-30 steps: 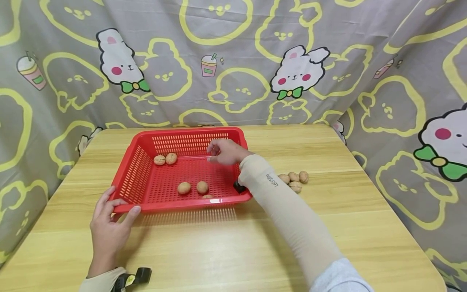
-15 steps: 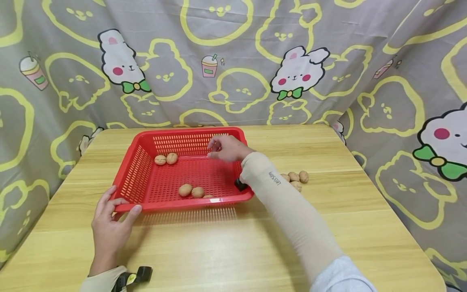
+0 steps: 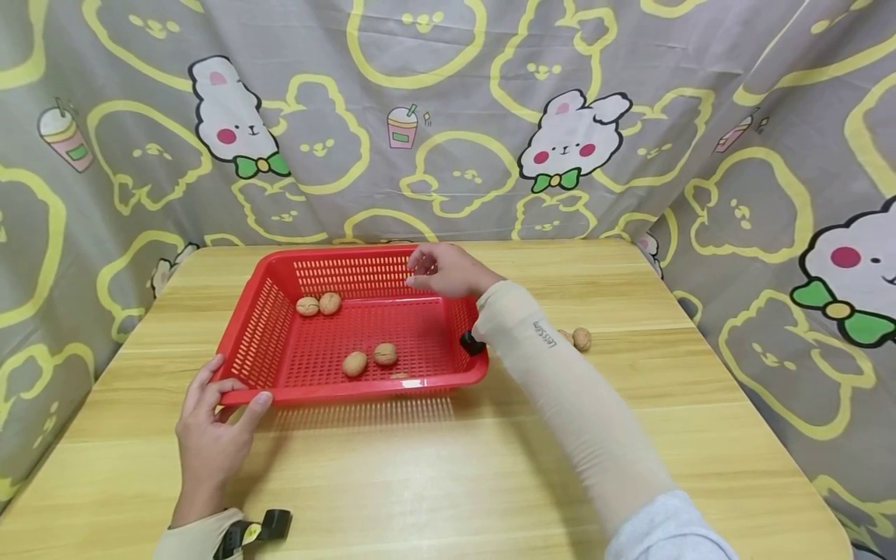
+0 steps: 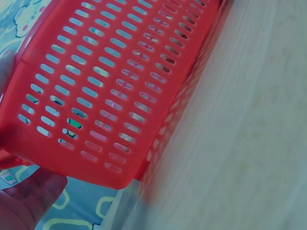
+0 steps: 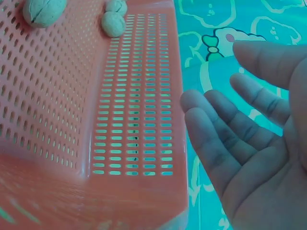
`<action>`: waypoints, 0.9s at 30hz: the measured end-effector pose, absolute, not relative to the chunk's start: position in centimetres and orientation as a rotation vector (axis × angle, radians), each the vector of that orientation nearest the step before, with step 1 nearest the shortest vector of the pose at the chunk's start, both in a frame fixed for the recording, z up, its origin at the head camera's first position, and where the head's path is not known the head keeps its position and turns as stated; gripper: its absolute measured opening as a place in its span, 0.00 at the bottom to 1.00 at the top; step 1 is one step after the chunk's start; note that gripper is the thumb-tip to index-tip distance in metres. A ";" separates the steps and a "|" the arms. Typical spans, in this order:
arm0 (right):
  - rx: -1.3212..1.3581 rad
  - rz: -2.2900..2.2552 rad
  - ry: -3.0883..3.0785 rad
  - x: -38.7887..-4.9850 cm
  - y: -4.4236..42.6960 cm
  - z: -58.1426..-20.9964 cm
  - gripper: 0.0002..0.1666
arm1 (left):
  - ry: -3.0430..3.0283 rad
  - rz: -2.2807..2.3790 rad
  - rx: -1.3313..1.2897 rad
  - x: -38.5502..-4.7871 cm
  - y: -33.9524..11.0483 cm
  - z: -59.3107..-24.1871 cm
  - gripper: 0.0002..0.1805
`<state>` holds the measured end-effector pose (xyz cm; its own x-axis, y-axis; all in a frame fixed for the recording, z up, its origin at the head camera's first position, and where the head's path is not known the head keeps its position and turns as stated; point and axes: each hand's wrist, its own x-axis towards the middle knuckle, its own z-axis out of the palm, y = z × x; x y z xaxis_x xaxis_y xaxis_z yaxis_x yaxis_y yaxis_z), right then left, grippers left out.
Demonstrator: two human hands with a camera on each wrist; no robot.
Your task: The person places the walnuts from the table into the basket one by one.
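A red slotted basket (image 3: 364,389) stands on the table, its near left corner gripped by the left hand (image 3: 213,443), thumb on the rim. In the left wrist view the fingers (image 4: 50,191) touch the basket's corner (image 4: 96,172). Above the basket's back right part is the right hand (image 3: 451,271), empty, fingers loosely bent. The right wrist view shows the same hand (image 5: 249,139) beside the basket wall (image 5: 134,191). Inside the basket, two walnuts (image 3: 330,303) lie at the back left and two more walnuts (image 3: 355,364) near the front, with another partly hidden by the front rim.
On the wooden table (image 3: 420,474), a few walnuts (image 3: 582,339) lie right of the basket, partly covered by the right forearm. A patterned curtain (image 3: 448,93) hangs behind and at the sides of the table.
The right hand has risen and moved slightly right and back, its arm covering more of the walnuts on the table. One front walnut in the basket has shifted. The left hand stays on the corner.
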<state>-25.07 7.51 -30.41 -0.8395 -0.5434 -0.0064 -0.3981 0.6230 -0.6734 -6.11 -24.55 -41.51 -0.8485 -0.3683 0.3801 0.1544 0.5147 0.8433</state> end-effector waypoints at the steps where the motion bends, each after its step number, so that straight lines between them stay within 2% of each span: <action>1: -0.773 -1.015 2.641 -25.0 7.7 -30.4 0.15 | -2.232 -1.318 0.172 -6.1 -24.6 -41.5 0.17; 15: -0.596 -1.090 2.655 -25.2 11.7 -30.6 0.18 | -2.226 -1.305 0.152 -6.1 -24.7 -41.6 0.17; 27: -0.472 -1.143 2.684 -25.5 16.4 -31.8 0.17 | -2.230 -1.304 0.154 -6.2 -24.6 -41.5 0.16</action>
<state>-25.52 16.40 -31.79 -0.9323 -0.3589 -0.0455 -0.2159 0.6528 -0.7261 -6.16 -24.61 -41.52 -0.8441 -0.3600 0.3974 0.1697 0.5237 0.8348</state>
